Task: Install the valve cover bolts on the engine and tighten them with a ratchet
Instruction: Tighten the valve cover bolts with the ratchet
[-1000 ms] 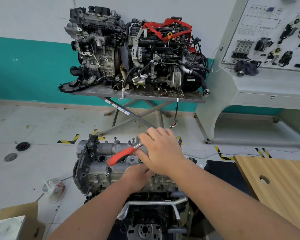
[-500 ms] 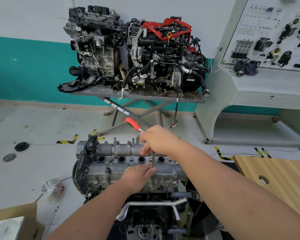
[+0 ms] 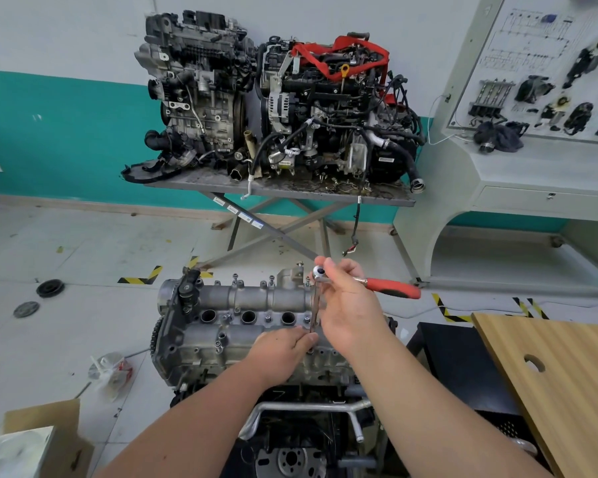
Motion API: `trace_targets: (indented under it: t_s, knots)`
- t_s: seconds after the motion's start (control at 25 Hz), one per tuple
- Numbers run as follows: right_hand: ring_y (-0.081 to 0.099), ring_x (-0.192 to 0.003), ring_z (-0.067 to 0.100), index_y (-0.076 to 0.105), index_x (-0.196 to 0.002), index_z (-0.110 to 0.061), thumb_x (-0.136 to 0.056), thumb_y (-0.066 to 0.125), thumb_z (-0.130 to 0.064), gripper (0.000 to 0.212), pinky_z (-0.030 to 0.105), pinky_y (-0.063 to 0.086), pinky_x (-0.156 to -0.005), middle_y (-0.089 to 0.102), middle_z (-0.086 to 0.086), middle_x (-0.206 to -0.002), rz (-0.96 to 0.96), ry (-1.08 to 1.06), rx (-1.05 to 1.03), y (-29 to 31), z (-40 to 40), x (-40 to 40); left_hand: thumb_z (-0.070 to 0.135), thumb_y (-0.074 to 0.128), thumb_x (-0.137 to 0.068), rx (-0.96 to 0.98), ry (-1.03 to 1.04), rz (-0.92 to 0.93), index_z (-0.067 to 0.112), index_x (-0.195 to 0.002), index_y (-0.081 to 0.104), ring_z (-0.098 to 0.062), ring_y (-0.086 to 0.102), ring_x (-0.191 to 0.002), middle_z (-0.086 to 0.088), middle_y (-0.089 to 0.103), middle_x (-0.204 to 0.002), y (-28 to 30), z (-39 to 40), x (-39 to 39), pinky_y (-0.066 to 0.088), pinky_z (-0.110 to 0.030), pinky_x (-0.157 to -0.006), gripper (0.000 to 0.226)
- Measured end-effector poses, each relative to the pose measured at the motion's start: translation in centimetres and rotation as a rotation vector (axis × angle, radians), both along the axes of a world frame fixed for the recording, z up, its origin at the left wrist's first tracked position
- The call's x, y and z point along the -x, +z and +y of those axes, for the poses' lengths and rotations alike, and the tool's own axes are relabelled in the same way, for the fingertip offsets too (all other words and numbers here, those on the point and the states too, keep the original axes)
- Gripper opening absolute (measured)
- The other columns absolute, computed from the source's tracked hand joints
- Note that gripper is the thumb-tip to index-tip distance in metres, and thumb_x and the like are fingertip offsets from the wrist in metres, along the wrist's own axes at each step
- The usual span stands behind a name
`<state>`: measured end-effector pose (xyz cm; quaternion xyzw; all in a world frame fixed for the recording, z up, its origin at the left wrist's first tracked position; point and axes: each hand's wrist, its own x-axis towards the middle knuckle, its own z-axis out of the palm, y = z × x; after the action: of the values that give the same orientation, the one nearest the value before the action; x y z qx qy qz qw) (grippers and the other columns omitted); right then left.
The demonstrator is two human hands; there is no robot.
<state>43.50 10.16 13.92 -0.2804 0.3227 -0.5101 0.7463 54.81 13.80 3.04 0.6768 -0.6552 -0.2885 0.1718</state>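
While gripped, ratchet handle red, ext. upright

Red-handled ratchet upright over engine

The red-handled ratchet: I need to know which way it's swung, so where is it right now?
In the head view the red-handled ratchet is right of centre, held in the right hand above the grey engine's valve cover, handle pointing right toward the wooden board.

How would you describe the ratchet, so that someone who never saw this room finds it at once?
Start at the grey engine nearest the camera, on the floor stand. Above its right end, the right hand holds the ratchet. Its red grip points right, and a thin steel extension drops from its head to the cover: nothing else there is red.
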Motion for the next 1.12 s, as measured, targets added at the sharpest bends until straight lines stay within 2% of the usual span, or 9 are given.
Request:
trace_targets:
  t_s: [0.16, 0.24, 0.32, 0.4, 0.56, 0.68, 0.8, 0.92, 1.12]
  knots:
    - [0.054, -0.12, -0.007, 0.068, -0.121, -0.04, -0.1, 0.055, -0.037, 0.025, 0.023, 0.041, -0.105, 0.064, -0.023, -0.129, 0.642, -0.131, 0.628, -2.2, 1.2, 0.2, 0.049, 0.033, -0.104, -0.01, 0.026, -0.002, 0.031, -0.075, 0.051, -0.014, 0.055, -0.081, 0.01, 0.06, -0.078, 0.3, 0.0, 0.0, 0.041, -0.032, -0.078, 0.038]
    - [0.055, -0.12, 0.01, 0.074, -0.113, -0.021, -0.097, 0.058, -0.024, 0.023, 0.025, 0.044, -0.102, 0.065, -0.007, -0.13, 1.001, -0.319, 1.159, -3.3, 0.3, 0.5, 0.042, 0.037, -0.102, -0.005, 0.017, -0.023, 0.028, -0.069, 0.046, -0.018, 0.056, -0.079, 0.009, 0.055, -0.073, 0.5, 0.2, 0.2, 0.041, -0.031, -0.075, 0.037]
    - [0.059, -0.105, 0.026, 0.074, -0.101, -0.008, -0.087, 0.064, -0.004, 0.018, 0.039, 0.052, -0.087, 0.069, 0.004, -0.117, 1.231, -0.346, 1.443, -3.3, -0.5, 0.5, 0.045, 0.032, -0.097, -0.002, 0.011, 0.023, 0.021, -0.09, 0.06, -0.023, 0.062, -0.095, 0.002, 0.066, -0.092, 0.7, 0.4, 0.1, 0.047, -0.033, -0.089, 0.038]
    - [0.058, -0.088, 0.029, 0.068, -0.097, -0.009, -0.084, 0.057, -0.005, 0.018, 0.043, 0.051, -0.072, 0.065, 0.006, -0.102, 1.44, -0.285, 1.524, -2.3, -1.0, 0.8, 0.048, 0.033, -0.102, -0.001, 0.042, 0.15, 0.018, -0.115, 0.065, -0.015, 0.061, -0.108, 0.005, 0.067, -0.114, 0.6, 0.4, 0.2, 0.044, -0.033, -0.1, 0.046]
    - [0.047, -0.079, 0.023, 0.056, -0.115, -0.02, -0.099, 0.028, -0.051, 0.045, 0.036, 0.042, -0.073, 0.05, 0.002, -0.092, 1.77, -0.043, 1.516, -0.1, -1.1, 1.5, 0.048, 0.03, -0.105, -0.061, 0.06, 0.061, 0.025, -0.083, 0.056, -0.019, 0.056, -0.086, 0.005, 0.059, -0.081, 0.4, 0.1, 0.1, 0.039, -0.032, -0.076, 0.042]
    - [0.05, -0.079, 0.024, 0.057, -0.115, -0.022, -0.102, 0.017, -0.05, 0.051, 0.035, 0.033, -0.068, 0.052, 0.0, -0.09, 1.89, 0.053, 1.561, 1.5, -1.2, 1.3, 0.052, 0.028, -0.105, -0.059, 0.063, 0.066, 0.026, -0.104, 0.065, -0.019, 0.058, -0.1, 0.003, 0.068, -0.1, 0.1, 0.1, 0.0, 0.041, -0.032, -0.088, 0.045]
    - [0.053, -0.079, 0.024, 0.056, -0.106, -0.02, -0.106, 0.024, -0.041, 0.038, 0.035, 0.035, -0.065, 0.05, -0.003, -0.085, 1.886, 0.206, 1.38, 2.6, -1.7, 0.4, 0.056, 0.026, -0.103, -0.04, 0.059, 0.078, 0.027, -0.114, 0.066, -0.018, 0.06, -0.107, 0.002, 0.07, -0.11, -0.1, 0.1, 0.0, 0.043, -0.032, -0.094, 0.05]
    - [0.064, -0.081, 0.03, 0.059, -0.094, -0.013, -0.103, 0.033, -0.03, 0.033, 0.04, 0.052, -0.075, 0.065, 0.007, -0.086, 1.749, 0.41, 0.955, 3.9, -2.6, -0.3, 0.058, 0.025, -0.102, -0.02, 0.041, 0.069, 0.026, -0.115, 0.065, -0.018, 0.061, -0.108, 0.0, 0.07, -0.111, -0.2, 0.2, -0.1, 0.044, -0.033, -0.094, 0.053]
    - [0.074, -0.077, 0.022, 0.051, -0.106, -0.008, -0.101, 0.043, -0.014, 0.01, 0.037, 0.049, -0.08, 0.077, 0.01, -0.083, 0.61, 0.389, 0.055, 3.2, -1.7, -0.2, 0.058, 0.024, -0.102, -0.009, 0.036, 0.03, 0.025, -0.131, 0.059, -0.02, 0.057, -0.122, -0.001, 0.066, -0.127, -0.7, 0.2, -0.2, 0.039, -0.036, -0.105, 0.056]
